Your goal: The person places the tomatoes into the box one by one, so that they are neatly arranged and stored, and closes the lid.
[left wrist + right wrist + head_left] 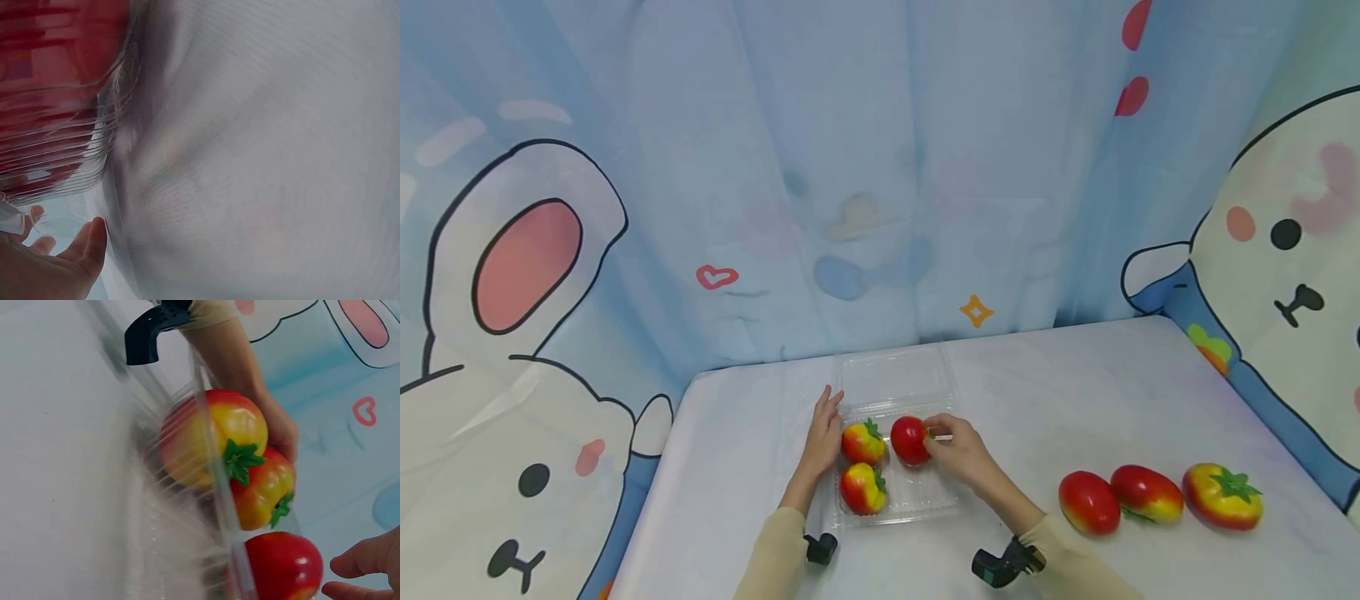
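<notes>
An open clear plastic box (917,500) lies on the table with its lid (891,375) folded back. Two red-and-yellow toy fruits with green leafy tops, one (863,443) behind the other (862,489), sit in its left half. A redder toy fruit (910,440) is in the back right part. My right hand (958,450) is at this fruit's right side; in the right wrist view a small gap shows between the fingertips (340,567) and the red fruit (284,565). At the box's left side is my left hand (823,433), fingers extended; whether it touches the wall is unclear.
To the right on the white table (1000,383) lie three more toy fruits: a red one (1088,503), a red-and-yellow one (1146,493) and a yellower one (1222,496). A blue printed curtain (850,167) hangs behind the table.
</notes>
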Motion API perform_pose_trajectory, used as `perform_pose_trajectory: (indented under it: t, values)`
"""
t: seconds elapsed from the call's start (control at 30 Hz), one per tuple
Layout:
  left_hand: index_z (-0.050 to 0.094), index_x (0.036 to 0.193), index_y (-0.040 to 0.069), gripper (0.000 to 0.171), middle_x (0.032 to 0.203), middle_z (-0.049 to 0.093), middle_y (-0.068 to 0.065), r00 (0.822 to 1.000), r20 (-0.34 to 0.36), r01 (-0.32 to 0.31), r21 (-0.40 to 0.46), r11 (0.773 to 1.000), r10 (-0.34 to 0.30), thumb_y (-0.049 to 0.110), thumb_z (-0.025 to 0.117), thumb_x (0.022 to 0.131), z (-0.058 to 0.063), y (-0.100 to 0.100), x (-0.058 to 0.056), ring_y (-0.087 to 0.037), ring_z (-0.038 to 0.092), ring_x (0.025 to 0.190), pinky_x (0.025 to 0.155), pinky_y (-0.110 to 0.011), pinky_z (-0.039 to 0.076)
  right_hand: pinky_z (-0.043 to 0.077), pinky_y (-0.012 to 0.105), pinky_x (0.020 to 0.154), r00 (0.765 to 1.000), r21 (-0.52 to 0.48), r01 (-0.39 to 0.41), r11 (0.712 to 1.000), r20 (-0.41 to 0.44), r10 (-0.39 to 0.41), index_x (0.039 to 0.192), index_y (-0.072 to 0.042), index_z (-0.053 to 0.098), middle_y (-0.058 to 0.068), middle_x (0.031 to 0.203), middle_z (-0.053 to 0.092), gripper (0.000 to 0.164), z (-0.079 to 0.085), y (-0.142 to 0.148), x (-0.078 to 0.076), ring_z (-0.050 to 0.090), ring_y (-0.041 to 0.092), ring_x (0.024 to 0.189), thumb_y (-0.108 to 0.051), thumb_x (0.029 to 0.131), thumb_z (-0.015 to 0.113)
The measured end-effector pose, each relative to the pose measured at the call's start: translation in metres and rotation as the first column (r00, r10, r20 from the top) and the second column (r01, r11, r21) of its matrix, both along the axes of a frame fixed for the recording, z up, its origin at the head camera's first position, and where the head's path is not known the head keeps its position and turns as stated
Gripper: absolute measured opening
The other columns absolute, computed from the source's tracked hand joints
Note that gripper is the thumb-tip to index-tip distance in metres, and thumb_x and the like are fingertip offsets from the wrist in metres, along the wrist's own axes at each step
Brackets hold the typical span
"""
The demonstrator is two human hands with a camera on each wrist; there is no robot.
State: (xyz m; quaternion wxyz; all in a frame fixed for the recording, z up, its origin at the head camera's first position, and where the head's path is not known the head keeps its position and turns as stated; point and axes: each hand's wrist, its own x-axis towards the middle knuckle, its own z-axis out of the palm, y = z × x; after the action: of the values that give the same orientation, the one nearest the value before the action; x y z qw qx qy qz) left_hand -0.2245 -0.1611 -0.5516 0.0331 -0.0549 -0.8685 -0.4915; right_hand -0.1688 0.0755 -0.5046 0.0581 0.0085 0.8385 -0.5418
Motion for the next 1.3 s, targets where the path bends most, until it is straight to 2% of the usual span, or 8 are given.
perform_pose_trajectory:
  t: [0.23, 0.37, 0.5, 0.6, 0.8, 1.1, 1.3]
  values:
    - [0.044, 0.146, 0.001, 0.046, 0.162, 0.021, -0.016, 1.000, 0.010, 0.000, 0.012, 1.000, 0.000, 0.009, 0.035, 0.101, 0.001, 0.000, 0.000, -0.038, 0.024, 0.146, 0.116, -0.056, 0.022, 0.058, 0.048, 0.084, 0.999, 0.046, 0.031, 0.998, -0.038, -0.029, 0.116, 0.004, 0.061, 0.025, 0.113, 0.063, 0.030, -0.011, -0.008, -0.001, 0.066, 0.038, 0.096, 0.000, 0.086, 0.063]
    - [0.044, 0.146, 0.002, 0.046, 0.161, 0.021, -0.016, 1.000, 0.009, -0.004, 0.006, 1.000, 0.004, 0.009, 0.035, 0.101, 0.001, 0.000, 0.000, -0.037, 0.024, 0.146, 0.117, -0.055, 0.021, 0.058, 0.048, 0.084, 0.998, 0.036, 0.043, 0.998, -0.044, -0.041, 0.114, 0.005, 0.060, 0.027, 0.113, 0.063, 0.028, -0.014, -0.011, -0.003, 0.066, 0.040, 0.096, 0.001, 0.087, 0.063]
    - [0.044, 0.146, 0.002, 0.046, 0.162, 0.021, -0.016, 1.000, 0.011, -0.002, 0.002, 1.000, 0.002, 0.008, 0.035, 0.101, 0.000, 0.001, -0.001, -0.037, 0.024, 0.146, 0.117, -0.055, 0.021, 0.056, 0.050, 0.087, 0.999, 0.028, 0.036, 0.999, -0.035, -0.035, 0.120, 0.005, 0.058, 0.028, 0.115, 0.062, 0.033, -0.016, -0.011, -0.005, 0.065, 0.042, 0.100, 0.000, 0.087, 0.064]
    - [0.043, 0.146, 0.001, 0.046, 0.162, 0.021, -0.016, 1.000, 0.014, -0.004, 0.007, 1.000, 0.004, 0.008, 0.036, 0.101, 0.000, 0.000, -0.001, -0.037, 0.023, 0.146, 0.117, -0.056, 0.021, 0.056, 0.049, 0.086, 1.000, -0.008, 0.018, 1.000, -0.001, -0.018, 0.125, 0.006, 0.056, 0.028, 0.117, 0.061, 0.039, -0.018, -0.011, -0.005, 0.064, 0.043, 0.104, -0.001, 0.087, 0.064]
    - [0.044, 0.146, 0.001, 0.046, 0.161, 0.021, -0.017, 1.000, 0.008, -0.005, 0.013, 1.000, 0.005, 0.008, 0.035, 0.101, -0.001, 0.000, 0.000, -0.039, 0.023, 0.146, 0.116, -0.058, 0.020, 0.060, 0.042, 0.075, 0.997, -0.113, -0.007, 0.994, 0.079, 0.016, 0.130, 0.006, 0.053, 0.027, 0.118, 0.061, 0.046, -0.017, -0.010, -0.004, 0.063, 0.041, 0.105, -0.001, 0.086, 0.065]
    - [0.044, 0.146, 0.003, 0.046, 0.162, 0.021, -0.016, 1.000, 0.019, -0.012, 0.015, 1.000, 0.012, 0.009, 0.036, 0.102, 0.000, 0.001, 0.002, -0.038, 0.023, 0.146, 0.116, -0.057, 0.021, 0.061, 0.040, 0.071, 0.991, -0.158, -0.006, 0.987, 0.131, 0.027, 0.136, 0.003, 0.050, 0.030, 0.128, 0.055, 0.054, -0.019, -0.010, -0.003, 0.064, 0.039, 0.104, -0.003, 0.085, 0.068]
    - [0.044, 0.146, 0.003, 0.046, 0.162, 0.021, -0.015, 1.000, 0.017, -0.014, 0.013, 1.000, 0.014, 0.010, 0.035, 0.102, 0.001, 0.001, 0.001, -0.037, 0.023, 0.146, 0.116, -0.056, 0.021, 0.061, 0.039, 0.070, 0.988, -0.162, -0.010, 0.987, 0.153, 0.035, 0.136, -0.001, 0.053, 0.026, 0.121, 0.058, 0.058, -0.022, -0.010, -0.003, 0.065, 0.032, 0.095, -0.005, 0.083, 0.072]
